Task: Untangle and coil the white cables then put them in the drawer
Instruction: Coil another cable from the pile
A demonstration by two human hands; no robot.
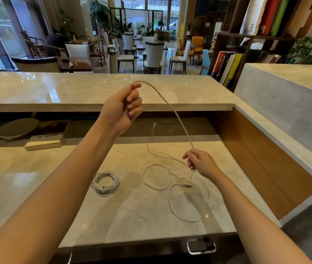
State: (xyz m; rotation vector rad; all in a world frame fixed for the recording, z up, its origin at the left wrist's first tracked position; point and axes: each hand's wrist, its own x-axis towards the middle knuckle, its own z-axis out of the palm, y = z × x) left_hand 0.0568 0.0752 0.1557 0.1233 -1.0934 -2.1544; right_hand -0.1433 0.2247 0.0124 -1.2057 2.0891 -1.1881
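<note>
Cables x2: coiled one [105, 182]; loose one [172, 109] in L hand [121, 109] + R hand [201, 163].

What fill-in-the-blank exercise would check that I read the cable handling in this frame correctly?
The left hand and the right hand both hold a cable whose colour is ___.
Of the two hands, the one raised higher is the ___ one.
On the counter, the bundle beside the loose loops is already ___.
Missing words: white; left; coiled.
</note>
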